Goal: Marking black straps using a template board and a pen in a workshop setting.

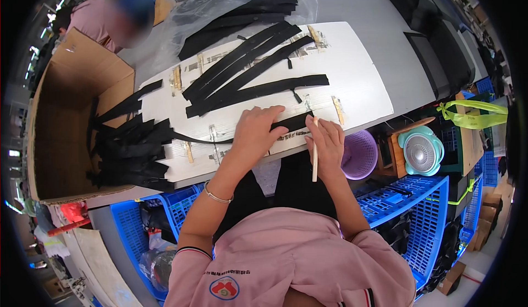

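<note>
A black zipper strip (295, 123) lies near the front edge of a white board (360, 68). My left hand (253, 134) rests over this strip, thumb and fingers spread, with part of the strip hidden beneath. At the strip's right end, my right hand (330, 145) is closed around a slim cream-white pencil-like stick (315, 156), held nearly upright. Farther back on the board, several black zipper strips (247, 59) lie slantwise, some with small pulls showing. Strips of tan tape (337, 110) are stuck to the board.
A cardboard box (60, 114) lies open on the left, with a heap of black strips (132, 153) spilling from it. Clear plastic (192, 15) covers more strips behind. Blue crates (432, 224), a purple basket (360, 153) and a teal fan (421, 150) stand below the table.
</note>
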Demonstrator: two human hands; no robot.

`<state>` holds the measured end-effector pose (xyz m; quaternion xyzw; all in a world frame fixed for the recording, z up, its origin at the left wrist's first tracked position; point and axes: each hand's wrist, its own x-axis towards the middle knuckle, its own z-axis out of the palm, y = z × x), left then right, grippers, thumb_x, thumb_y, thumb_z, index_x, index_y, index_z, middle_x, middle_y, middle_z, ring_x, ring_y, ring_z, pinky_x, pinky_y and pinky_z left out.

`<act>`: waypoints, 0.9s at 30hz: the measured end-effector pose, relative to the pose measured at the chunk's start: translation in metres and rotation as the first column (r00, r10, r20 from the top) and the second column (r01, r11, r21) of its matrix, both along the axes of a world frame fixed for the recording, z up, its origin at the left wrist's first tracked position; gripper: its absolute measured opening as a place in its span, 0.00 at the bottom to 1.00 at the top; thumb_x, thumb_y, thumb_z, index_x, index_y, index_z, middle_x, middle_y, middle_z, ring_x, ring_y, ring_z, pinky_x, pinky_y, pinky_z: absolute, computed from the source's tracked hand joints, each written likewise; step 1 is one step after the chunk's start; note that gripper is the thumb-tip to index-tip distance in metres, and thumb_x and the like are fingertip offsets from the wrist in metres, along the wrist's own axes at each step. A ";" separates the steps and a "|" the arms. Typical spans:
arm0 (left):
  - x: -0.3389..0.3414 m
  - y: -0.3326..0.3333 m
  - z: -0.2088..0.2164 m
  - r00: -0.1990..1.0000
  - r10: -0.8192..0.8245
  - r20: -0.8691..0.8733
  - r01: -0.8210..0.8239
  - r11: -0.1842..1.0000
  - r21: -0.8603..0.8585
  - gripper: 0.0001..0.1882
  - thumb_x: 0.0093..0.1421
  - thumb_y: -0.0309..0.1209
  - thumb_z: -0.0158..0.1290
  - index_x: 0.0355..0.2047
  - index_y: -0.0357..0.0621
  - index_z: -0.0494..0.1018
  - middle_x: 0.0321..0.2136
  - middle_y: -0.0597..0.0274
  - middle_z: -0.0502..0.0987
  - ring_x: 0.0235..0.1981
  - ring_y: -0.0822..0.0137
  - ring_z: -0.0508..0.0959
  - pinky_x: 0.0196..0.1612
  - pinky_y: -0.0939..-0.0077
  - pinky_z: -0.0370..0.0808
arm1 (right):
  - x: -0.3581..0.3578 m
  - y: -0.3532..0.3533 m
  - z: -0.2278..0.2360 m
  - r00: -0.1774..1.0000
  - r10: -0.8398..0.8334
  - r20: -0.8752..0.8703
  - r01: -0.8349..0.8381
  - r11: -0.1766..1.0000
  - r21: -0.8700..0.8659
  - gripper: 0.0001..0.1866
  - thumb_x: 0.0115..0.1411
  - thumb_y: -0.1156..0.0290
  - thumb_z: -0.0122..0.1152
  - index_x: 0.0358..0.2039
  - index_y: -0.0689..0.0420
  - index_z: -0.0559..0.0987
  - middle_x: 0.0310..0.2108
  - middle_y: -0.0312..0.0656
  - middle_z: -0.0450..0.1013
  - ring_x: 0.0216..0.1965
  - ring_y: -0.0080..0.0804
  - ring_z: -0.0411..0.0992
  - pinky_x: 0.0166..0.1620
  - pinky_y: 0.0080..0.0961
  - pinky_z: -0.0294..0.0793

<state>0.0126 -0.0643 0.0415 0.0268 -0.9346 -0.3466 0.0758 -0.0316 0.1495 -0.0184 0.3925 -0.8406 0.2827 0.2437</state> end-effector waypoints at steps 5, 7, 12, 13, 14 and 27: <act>0.026 -0.033 0.007 0.991 0.075 0.108 -0.078 0.997 0.021 0.22 0.53 0.36 0.69 0.49 0.48 0.82 0.29 0.54 0.81 0.33 0.55 0.79 0.39 0.63 0.75 | -0.019 0.020 -0.009 0.983 -0.182 -0.037 0.184 0.980 0.075 0.29 0.58 0.71 0.69 0.61 0.55 0.75 0.52 0.42 0.79 0.56 0.39 0.72 0.65 0.46 0.62; 0.038 -0.040 0.011 0.976 0.166 0.138 -0.169 0.986 0.006 0.21 0.54 0.37 0.69 0.48 0.49 0.83 0.29 0.54 0.81 0.33 0.55 0.79 0.40 0.63 0.75 | -0.023 0.024 -0.014 0.977 -0.210 -0.038 0.213 0.974 0.078 0.30 0.57 0.71 0.70 0.61 0.54 0.75 0.51 0.42 0.79 0.56 0.38 0.72 0.66 0.46 0.61; 0.063 -0.052 0.015 0.954 0.289 0.085 -0.274 0.949 -0.155 0.21 0.55 0.38 0.69 0.48 0.45 0.83 0.34 0.52 0.84 0.34 0.55 0.81 0.42 0.64 0.75 | -0.022 0.022 -0.013 0.966 -0.253 -0.048 0.255 0.966 0.047 0.30 0.55 0.74 0.71 0.60 0.53 0.76 0.49 0.42 0.79 0.55 0.39 0.72 0.65 0.45 0.62; 0.063 -0.052 0.012 0.952 0.294 0.087 -0.279 0.948 -0.153 0.21 0.55 0.38 0.69 0.48 0.45 0.83 0.34 0.52 0.84 0.34 0.55 0.81 0.42 0.64 0.75 | -0.022 0.019 -0.013 0.967 -0.254 -0.032 0.255 0.967 0.017 0.29 0.55 0.75 0.70 0.59 0.54 0.77 0.48 0.42 0.79 0.54 0.39 0.72 0.65 0.45 0.63; 0.058 -0.048 0.007 0.968 0.245 0.051 -0.243 0.969 -0.048 0.21 0.55 0.37 0.69 0.48 0.45 0.83 0.34 0.52 0.84 0.35 0.54 0.81 0.43 0.64 0.76 | -0.022 0.018 -0.014 0.968 -0.249 -0.031 0.249 0.968 0.021 0.29 0.55 0.75 0.70 0.59 0.54 0.77 0.48 0.42 0.79 0.54 0.39 0.72 0.65 0.45 0.63; -0.047 0.033 -0.013 0.996 -0.056 0.069 0.030 0.942 0.335 0.24 0.54 0.31 0.62 0.52 0.42 0.80 0.41 0.47 0.85 0.41 0.51 0.85 0.48 0.65 0.79 | -0.025 0.018 -0.014 0.973 -0.229 -0.042 0.229 0.973 -0.006 0.26 0.54 0.78 0.69 0.55 0.54 0.78 0.49 0.40 0.80 0.51 0.41 0.72 0.58 0.42 0.66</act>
